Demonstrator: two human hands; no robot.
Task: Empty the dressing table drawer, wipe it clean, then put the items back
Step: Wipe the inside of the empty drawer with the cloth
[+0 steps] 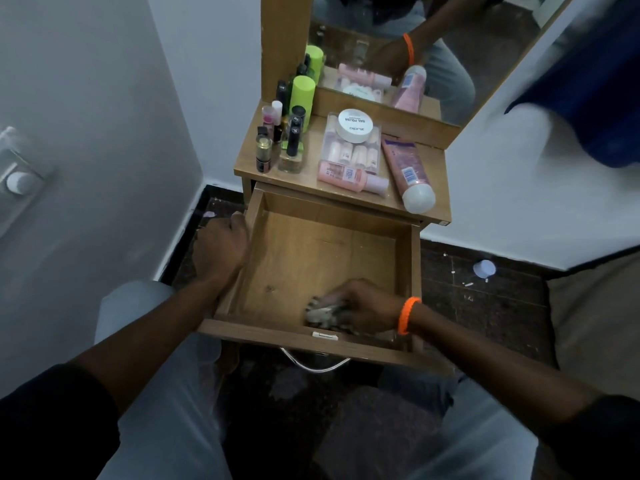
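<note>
Gripping a blurred, probably cloth rag (325,311), my right hand (363,306) presses it into the drawer's (311,251) near right corner; left hand (221,245) clasps the left wall.

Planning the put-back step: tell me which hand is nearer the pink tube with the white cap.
Right. The right hand presses a cloth in the drawer's near right corner, below the pink tube; the left hand grips the drawer's left wall, farther away.

Cloth (325,311) in drawer (403,251), front-right.
</note>
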